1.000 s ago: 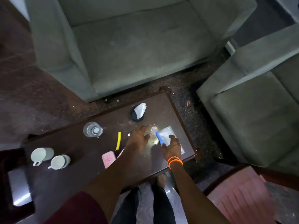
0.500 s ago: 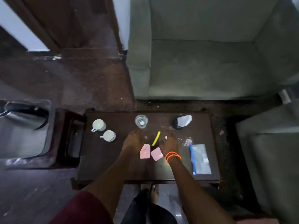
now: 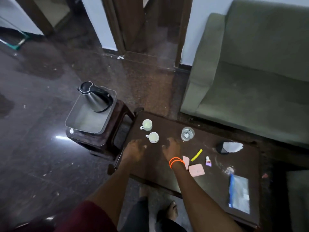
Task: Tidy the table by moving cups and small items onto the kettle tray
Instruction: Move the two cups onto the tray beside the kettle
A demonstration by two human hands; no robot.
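Two white cups stand near the left end of the dark table [image 3: 217, 181]: the far cup [image 3: 147, 125] and the near cup [image 3: 153, 137]. My left hand [image 3: 134, 150] is open, just left of and below the near cup. My right hand [image 3: 172, 149], with orange bands on the wrist, is open just right of that cup. Neither hand holds anything. The steel kettle [image 3: 96, 97] stands on a silver tray [image 3: 83, 121] on a stool left of the table. A glass [image 3: 187, 133], a yellow stick [image 3: 197, 154], two pink packets [image 3: 196, 170] and a small bottle [image 3: 208, 161] lie on the table.
A black holder with white tissue [image 3: 229, 147] and a clear bag with a blue strip [image 3: 239, 194] sit at the table's right. A green sofa [image 3: 250, 72] stands behind the table. My bare foot [image 3: 170, 210] is under the table's near edge.
Both hands have moved left from the pink packets and yellow stick to either side of the near cup. The view has swung left, bringing the kettle and tray into full sight.
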